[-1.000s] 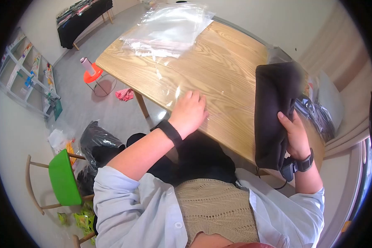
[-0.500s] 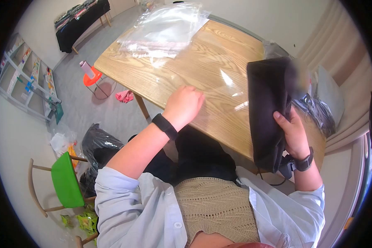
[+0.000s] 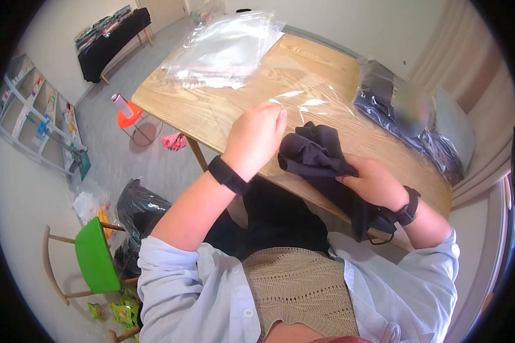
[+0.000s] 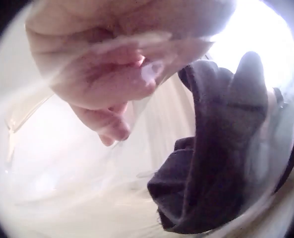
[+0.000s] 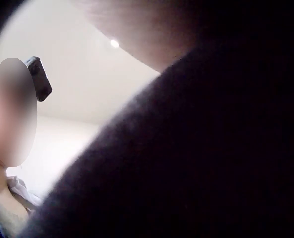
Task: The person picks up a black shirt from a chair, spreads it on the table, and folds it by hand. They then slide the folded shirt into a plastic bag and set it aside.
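Observation:
My right hand [image 3: 377,180] grips a folded dark cloth garment [image 3: 320,151], thumb on top, over the table's near edge. The garment's rolled end lies just right of my left hand [image 3: 256,137]. With curled fingers, my left hand holds up a clear plastic bag [image 3: 312,104], whose film shines over the tabletop. In the left wrist view, the film stretches across the palm, and the garment [image 4: 221,144] shows close beside that hand. Dark cloth [image 5: 186,163] fills most of the right wrist view.
A stack of clear plastic bags [image 3: 223,48] lies at the far left of the wooden table [image 3: 320,54]. Bagged dark clothes [image 3: 383,108] lie along its right side. On the floor to the left stand an orange stool [image 3: 130,116] and a green chair [image 3: 97,254].
My right hand has brought the garment leftward from the table's right side, its end now near my left hand. My left hand has risen slightly, and the bag's film has shifted with it.

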Demonstrator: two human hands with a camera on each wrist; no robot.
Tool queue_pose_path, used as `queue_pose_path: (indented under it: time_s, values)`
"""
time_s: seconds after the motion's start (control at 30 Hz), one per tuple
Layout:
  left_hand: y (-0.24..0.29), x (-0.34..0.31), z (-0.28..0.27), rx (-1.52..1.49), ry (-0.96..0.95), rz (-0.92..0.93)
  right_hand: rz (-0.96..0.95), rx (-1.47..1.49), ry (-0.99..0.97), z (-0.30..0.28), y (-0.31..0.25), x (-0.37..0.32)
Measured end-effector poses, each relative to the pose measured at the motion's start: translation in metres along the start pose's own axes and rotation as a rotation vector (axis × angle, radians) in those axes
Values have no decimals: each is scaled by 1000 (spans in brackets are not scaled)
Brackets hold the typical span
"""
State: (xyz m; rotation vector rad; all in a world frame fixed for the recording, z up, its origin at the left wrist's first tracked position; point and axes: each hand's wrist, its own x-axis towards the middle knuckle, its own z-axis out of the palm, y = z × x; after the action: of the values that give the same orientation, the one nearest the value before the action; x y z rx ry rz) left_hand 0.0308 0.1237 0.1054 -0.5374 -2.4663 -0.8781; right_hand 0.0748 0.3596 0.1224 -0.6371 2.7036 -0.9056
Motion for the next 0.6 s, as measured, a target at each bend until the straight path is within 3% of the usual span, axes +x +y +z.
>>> queue_pose_path:
  time_s: [0.2,0.3,0.43,0.6]
  values:
    - [24,-10,-11,121,46,70,-48,-20,163,-6,3,14]
    - [28,-11,-14,244,147,160,18,-108,144,-11,3,14]
    - [40,-11,1,270,61,182,-11,-149,96,-8,-3,18]
    - [46,-16,23,290,154,280,-52,-46,112,7,16,42]
